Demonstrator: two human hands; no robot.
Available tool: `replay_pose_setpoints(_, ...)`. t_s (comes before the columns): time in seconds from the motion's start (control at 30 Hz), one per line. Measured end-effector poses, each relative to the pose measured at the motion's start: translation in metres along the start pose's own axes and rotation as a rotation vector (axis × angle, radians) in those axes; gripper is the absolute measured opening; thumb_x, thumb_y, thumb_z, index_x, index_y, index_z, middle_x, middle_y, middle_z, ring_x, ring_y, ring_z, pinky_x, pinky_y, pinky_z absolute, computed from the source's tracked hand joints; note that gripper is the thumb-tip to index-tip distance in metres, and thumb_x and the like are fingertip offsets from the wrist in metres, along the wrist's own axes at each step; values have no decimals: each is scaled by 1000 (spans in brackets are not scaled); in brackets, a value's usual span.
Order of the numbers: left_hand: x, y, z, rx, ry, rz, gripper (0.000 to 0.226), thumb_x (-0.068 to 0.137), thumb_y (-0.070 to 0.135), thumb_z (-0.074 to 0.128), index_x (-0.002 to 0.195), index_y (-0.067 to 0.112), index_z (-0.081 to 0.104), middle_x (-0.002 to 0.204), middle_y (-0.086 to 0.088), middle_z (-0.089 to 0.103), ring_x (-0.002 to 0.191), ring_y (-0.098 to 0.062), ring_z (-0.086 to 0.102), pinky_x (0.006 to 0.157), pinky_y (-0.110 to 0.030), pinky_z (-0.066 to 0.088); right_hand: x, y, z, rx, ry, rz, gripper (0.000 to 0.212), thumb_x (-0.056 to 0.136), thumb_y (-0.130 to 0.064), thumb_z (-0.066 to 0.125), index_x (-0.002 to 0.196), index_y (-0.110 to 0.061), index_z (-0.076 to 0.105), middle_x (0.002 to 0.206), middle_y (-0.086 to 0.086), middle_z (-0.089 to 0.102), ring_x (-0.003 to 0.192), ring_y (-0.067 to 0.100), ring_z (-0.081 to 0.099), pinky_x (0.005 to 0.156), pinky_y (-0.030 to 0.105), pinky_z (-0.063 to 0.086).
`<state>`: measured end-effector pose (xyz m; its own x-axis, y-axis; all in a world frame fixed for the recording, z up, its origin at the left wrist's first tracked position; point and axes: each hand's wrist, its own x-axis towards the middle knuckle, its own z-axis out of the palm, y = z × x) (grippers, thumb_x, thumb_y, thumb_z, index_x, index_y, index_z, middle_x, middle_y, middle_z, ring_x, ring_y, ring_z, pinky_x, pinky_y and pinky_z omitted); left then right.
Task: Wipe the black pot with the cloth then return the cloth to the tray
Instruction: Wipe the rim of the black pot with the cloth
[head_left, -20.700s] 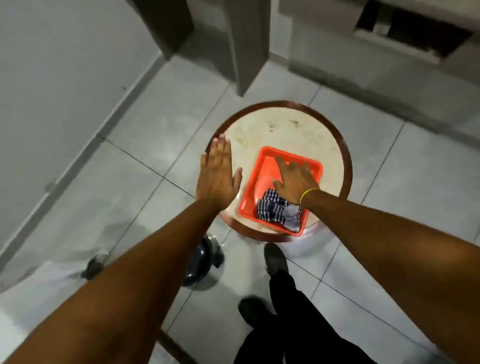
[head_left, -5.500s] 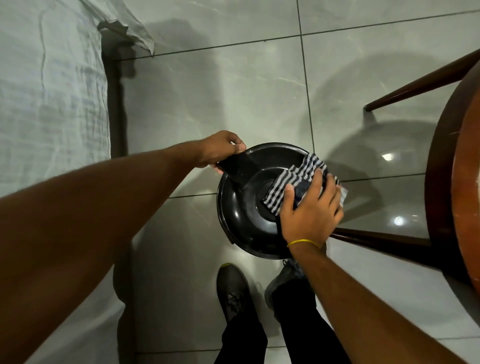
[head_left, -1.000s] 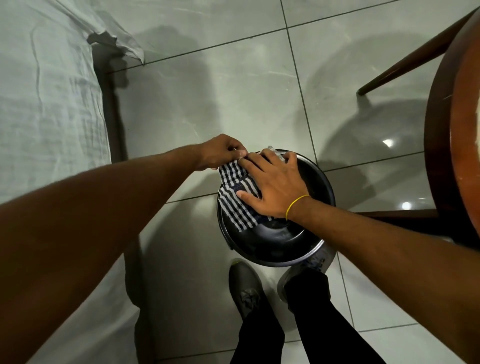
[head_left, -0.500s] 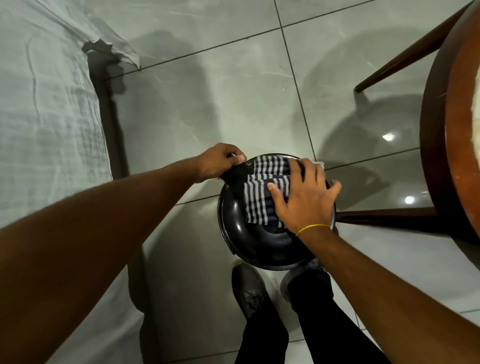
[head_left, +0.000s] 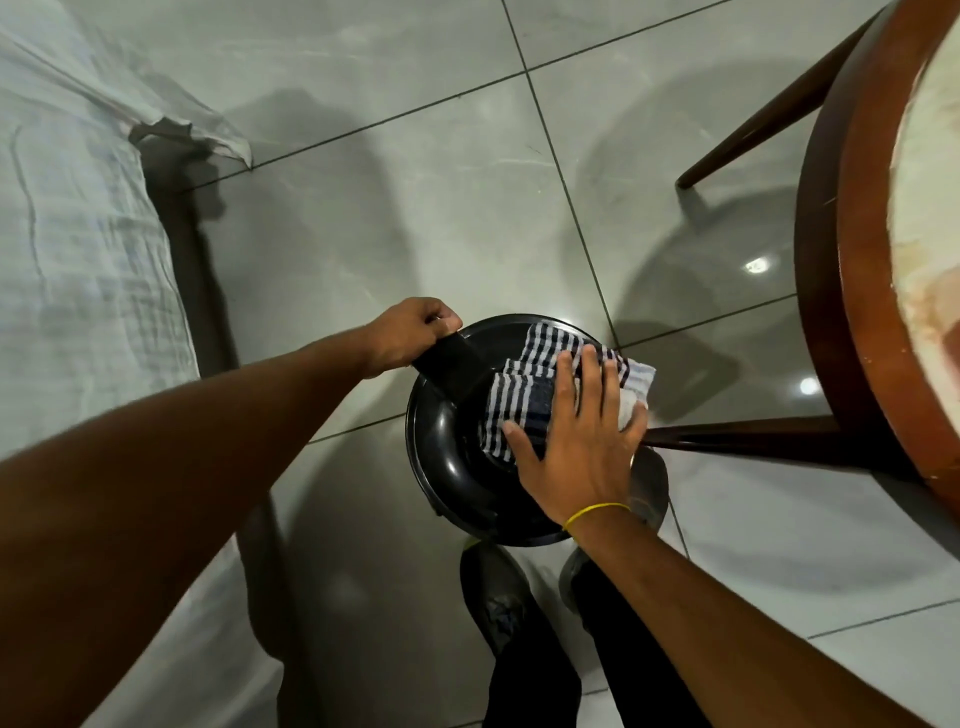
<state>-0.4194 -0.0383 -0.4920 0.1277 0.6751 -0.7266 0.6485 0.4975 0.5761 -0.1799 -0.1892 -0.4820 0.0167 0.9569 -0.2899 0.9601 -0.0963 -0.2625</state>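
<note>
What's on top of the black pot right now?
The striped cloth lies on the black pot, pressed flat by the right hand. The pot surface beneath them is hidden.

Dim indoor light from overhead; two small bright glints on the glossy floor tiles (head_left: 757, 266) reflect ceiling lamps; soft, broad shadows of the round table (head_left: 852, 249) and its legs spread across the tiles, with a darker band beside the white sheet (head_left: 78, 249); faint highlights curve along the black pot (head_left: 449, 467); wide-angle distortion bows tile lines and enlarges the forearms at the lower edges; slight motion blur at the right hand (head_left: 576, 447) and the cloth (head_left: 524, 400) edge.
</note>
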Motion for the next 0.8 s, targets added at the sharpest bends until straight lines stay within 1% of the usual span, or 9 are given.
replay_pose_setpoints(0.07, 2, 0, -4, 9, 2, 0, 26, 108, 31, 56, 117, 11, 70, 87, 2, 65, 70, -9, 58, 49, -15, 43, 5, -4, 3, 0, -23, -13, 104, 98, -88, 26, 176, -21, 10, 185, 7, 4, 171, 35, 7, 128, 76, 16)
replay_pose_setpoints(0.13, 3, 0, -8, 12, 10, 2, 25, 108, 31, 56, 117, 12, 70, 87, 2, 64, 73, -11, 57, 54, -21, 42, 9, -5, 3, -11, -35, -57, 105, 97, -88, 25, 176, -20, 10, 186, 8, 2, 171, 36, 5, 128, 77, 15)
replay_pose_setpoints(0.2, 6, 1, -12, -4, 16, -2, 25, 108, 30, 56, 117, 12, 70, 88, 2, 64, 73, -12, 57, 55, -22, 41, 11, -5, 4, -47, -48, -145, 103, 99, -86, 31, 176, -20, 11, 186, 8, 1, 172, 37, 3, 127, 78, 13)
replay_pose_setpoints(0.3, 10, 6, -16, -4, 17, -2, 23, 108, 27, 56, 119, 12, 70, 89, 5, 65, 73, -6, 56, 52, -16, 42, 15, -8, 5, -100, -78, -335, 103, 99, -81, 40, 176, -21, 10, 186, 7, -2, 172, 36, 0, 127, 78, 4)
replay_pose_setpoints(0.37, 12, 10, -18, -4, 10, -5, 24, 108, 26, 56, 120, 10, 70, 91, 5, 66, 75, -6, 58, 56, -16, 43, 23, -14, 3, -111, -107, -464, 101, 99, -79, 43, 176, -20, 12, 186, 6, 0, 172, 37, 1, 127, 79, 0)
replay_pose_setpoints(0.47, 15, 11, -23, -15, -23, -10, 27, 108, 28, 57, 121, 7, 69, 96, -1, 70, 80, -13, 62, 62, -24, 48, 40, -31, 2, -176, -128, -643, 96, 101, -77, 41, 174, -19, 19, 185, 7, 7, 171, 38, 6, 127, 82, 10)
replay_pose_setpoints(0.6, 16, 12, -28, 10, -42, 3, 26, 107, 28, 59, 119, 8, 71, 102, -6, 74, 82, -15, 68, 57, -18, 53, 65, -62, 5, -272, -152, -841, 87, 100, -77, 40, 167, -22, 38, 179, 11, 25, 165, 42, 21, 123, 81, 15)
replay_pose_setpoints(0.7, 17, 13, -30, 20, -68, -6, 24, 109, 22, 55, 119, 6, 70, 109, -11, 75, 93, -22, 72, 73, -27, 59, 76, -80, 7, -277, -190, -918, 81, 96, -75, 48, 157, -22, 52, 173, 12, 37, 160, 44, 31, 121, 82, 21)
replay_pose_setpoints(0.8, 15, 14, -33, 71, -75, 14, 23, 108, 17, 53, 118, 7, 71, 109, -8, 74, 96, -19, 71, 78, -28, 59, 74, -85, 9, -295, -198, -998, 79, 94, -73, 50, 155, -24, 55, 168, 12, 45, 158, 45, 32, 121, 80, 21)
